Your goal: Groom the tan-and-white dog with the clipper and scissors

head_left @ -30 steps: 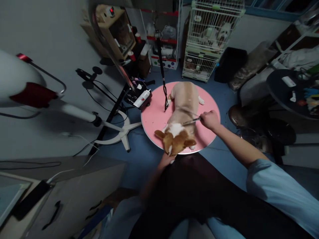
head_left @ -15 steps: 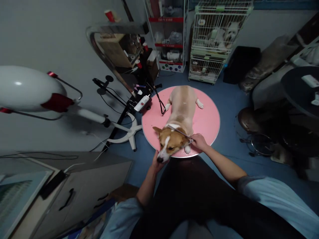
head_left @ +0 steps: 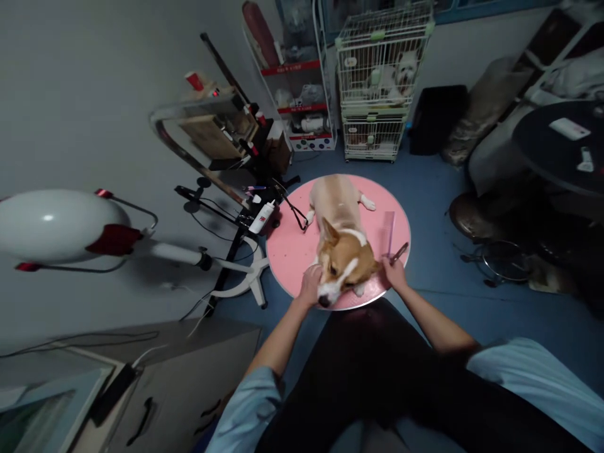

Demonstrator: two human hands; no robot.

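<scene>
A tan and white dog [head_left: 340, 242] lies on a round pink table [head_left: 292, 245], its head toward me. My left hand [head_left: 310, 283] cups the left side of the dog's muzzle, fingers curled against its cheek. At the dog's other side, my right hand [head_left: 394, 272] is closed on a comb [head_left: 388, 229] that points up and away over the table. A short dark tool [head_left: 400, 252] also sticks out of that hand; I cannot make out what it is.
A white and red dryer [head_left: 56, 226] on a wheeled stand is at the left. A leash [head_left: 293, 211] hangs from the table's arm, beside a tool tray [head_left: 257, 217]. Wire cages [head_left: 377, 82] hold a white dog. A cabinet [head_left: 155, 371] is lower left, and a dark round table [head_left: 557, 157] and a stool [head_left: 472, 217] are to the right.
The dog has raised and turned its head. My right hand lifted the comb off its neck and drew back to its side. My left hand moved from under the chin to the cheek.
</scene>
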